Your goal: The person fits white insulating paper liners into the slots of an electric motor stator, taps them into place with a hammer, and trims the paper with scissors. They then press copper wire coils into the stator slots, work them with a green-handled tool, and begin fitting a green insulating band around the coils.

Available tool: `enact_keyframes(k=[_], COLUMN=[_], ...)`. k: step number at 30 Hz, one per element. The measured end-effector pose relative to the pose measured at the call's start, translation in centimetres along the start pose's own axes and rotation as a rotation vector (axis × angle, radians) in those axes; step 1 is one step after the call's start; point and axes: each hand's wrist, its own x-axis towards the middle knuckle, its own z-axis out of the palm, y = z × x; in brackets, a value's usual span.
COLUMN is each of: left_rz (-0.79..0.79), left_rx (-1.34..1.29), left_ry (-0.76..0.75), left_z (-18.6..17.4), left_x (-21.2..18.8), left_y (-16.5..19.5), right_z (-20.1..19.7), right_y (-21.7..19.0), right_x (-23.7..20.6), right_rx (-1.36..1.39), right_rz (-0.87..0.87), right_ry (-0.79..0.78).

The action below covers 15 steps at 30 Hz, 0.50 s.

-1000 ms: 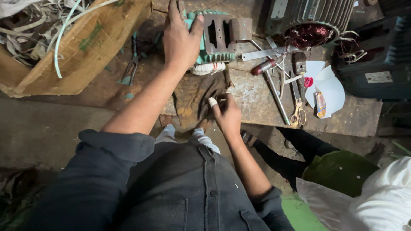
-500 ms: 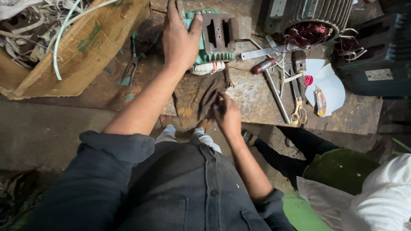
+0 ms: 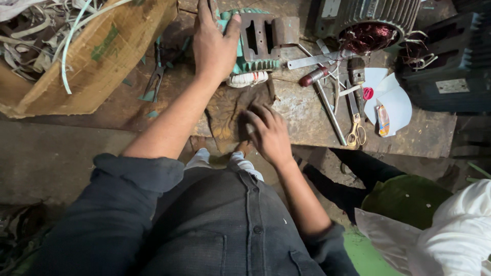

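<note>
My left hand (image 3: 215, 43) rests palm down on a green finned motor housing (image 3: 255, 41) at the back of a worn wooden bench (image 3: 307, 110). White winding wire (image 3: 248, 79) shows at the housing's near end. My right hand (image 3: 268, 133) lies flat on a dark brown rag (image 3: 230, 110) near the bench's front edge, fingers spread. It looks to hold nothing; anything small under the fingers is hidden.
A cardboard box of wire scraps (image 3: 87, 51) stands at the left. Pliers (image 3: 153, 82) lie beside it. Scissors (image 3: 355, 133), metal rods, a screwdriver (image 3: 314, 76), white paper pieces (image 3: 394, 105) and a second motor (image 3: 371, 23) lie right. Another person's white sleeve (image 3: 450, 235) is at bottom right.
My right hand has opened out flat over the rag; the small white thing seen by its fingers a second ago is no longer visible. My left hand has stayed on the housing.
</note>
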Motion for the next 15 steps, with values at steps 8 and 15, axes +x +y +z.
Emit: enact_keyframes(k=[8, 15], left_rz=[-0.013, 0.181], left_rx=[0.033, 0.023], left_ry=[-0.021, 0.006], left_z=[-0.5, -0.5], left_x=[-0.7, -6.5], left_y=[0.6, -0.1], right_z=[1.4, 0.4], right_y=[-1.2, 3.3], right_x=[2.0, -0.4], right_rx=[-0.068, 0.288], right_rz=[0.072, 0.329], right_ry=[-0.003, 0.316])
